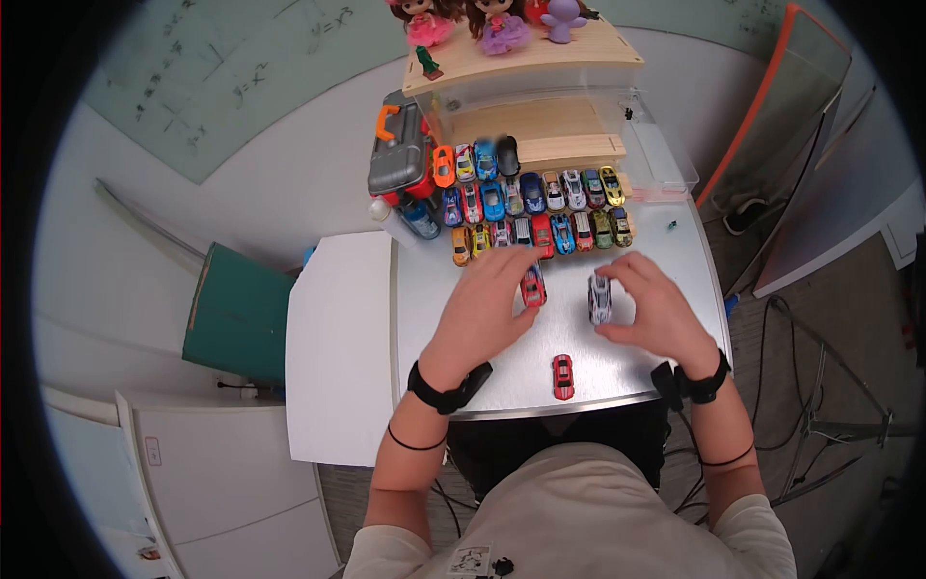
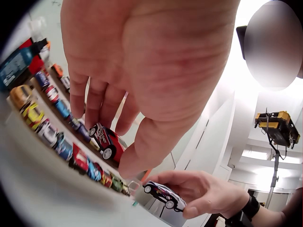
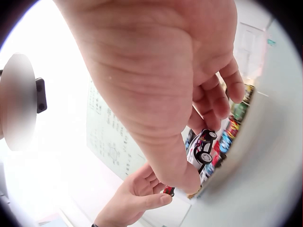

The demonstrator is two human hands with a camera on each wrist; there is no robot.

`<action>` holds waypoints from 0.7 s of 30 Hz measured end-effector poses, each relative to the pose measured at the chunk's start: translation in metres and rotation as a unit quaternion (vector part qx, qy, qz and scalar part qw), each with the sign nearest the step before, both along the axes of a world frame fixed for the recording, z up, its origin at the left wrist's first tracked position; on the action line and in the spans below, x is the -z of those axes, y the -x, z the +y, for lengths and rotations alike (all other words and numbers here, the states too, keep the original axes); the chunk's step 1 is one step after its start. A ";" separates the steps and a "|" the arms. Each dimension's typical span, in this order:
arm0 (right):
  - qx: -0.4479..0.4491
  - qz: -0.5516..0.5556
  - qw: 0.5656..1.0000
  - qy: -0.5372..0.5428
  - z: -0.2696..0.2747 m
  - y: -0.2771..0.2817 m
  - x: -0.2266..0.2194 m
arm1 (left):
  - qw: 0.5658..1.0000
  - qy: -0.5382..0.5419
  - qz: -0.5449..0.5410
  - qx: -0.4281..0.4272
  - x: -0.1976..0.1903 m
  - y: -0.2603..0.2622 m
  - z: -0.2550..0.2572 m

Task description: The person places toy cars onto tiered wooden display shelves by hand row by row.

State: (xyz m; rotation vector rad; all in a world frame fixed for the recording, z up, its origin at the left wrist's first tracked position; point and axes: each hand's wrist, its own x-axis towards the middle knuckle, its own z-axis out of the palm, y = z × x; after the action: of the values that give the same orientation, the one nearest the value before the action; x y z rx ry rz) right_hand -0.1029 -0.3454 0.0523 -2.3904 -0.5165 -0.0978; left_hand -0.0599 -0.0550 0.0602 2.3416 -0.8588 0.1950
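Note:
My left hand (image 1: 521, 282) pinches a small red toy car (image 1: 532, 288) between thumb and fingers on the grey table (image 1: 627, 246). The left wrist view shows that red car (image 2: 107, 143) just under the fingers. My right hand (image 1: 613, 301) grips a white and silver toy car (image 1: 600, 299) beside it; the right wrist view has this white car (image 3: 200, 150) between thumb and fingers. Another red car (image 1: 562, 376) lies alone near the table's front edge, between my wrists. Several toy cars (image 1: 535, 207) stand in rows at the back of the table.
A grey toolbox (image 1: 398, 154) with an orange handle stands at the back left. Behind the rows are a wooden shelf (image 1: 526, 53) with dolls and a clear plastic bin (image 1: 666, 159). A white sheet (image 1: 338, 347) lies to the left, beside a green chair (image 1: 236, 314).

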 end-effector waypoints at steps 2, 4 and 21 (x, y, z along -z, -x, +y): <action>0.004 -0.044 0.999 -0.027 -0.002 -0.040 -0.016 | 0.999 -0.003 -0.035 -0.006 -0.014 -0.034 -0.006; 0.015 -0.047 0.998 -0.025 -0.002 -0.085 -0.030 | 0.997 -0.006 -0.076 -0.009 -0.026 -0.071 -0.012; -0.052 -0.063 0.993 0.086 0.008 -0.244 -0.021 | 0.990 -0.126 -0.048 -0.052 -0.016 -0.192 -0.036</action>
State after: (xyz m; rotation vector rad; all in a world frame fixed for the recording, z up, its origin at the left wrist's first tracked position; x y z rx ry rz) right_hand 0.1410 -0.3376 0.0736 -2.5306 -0.7348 -0.1659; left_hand 0.1317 -0.0908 0.0766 2.6340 -0.8509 0.2575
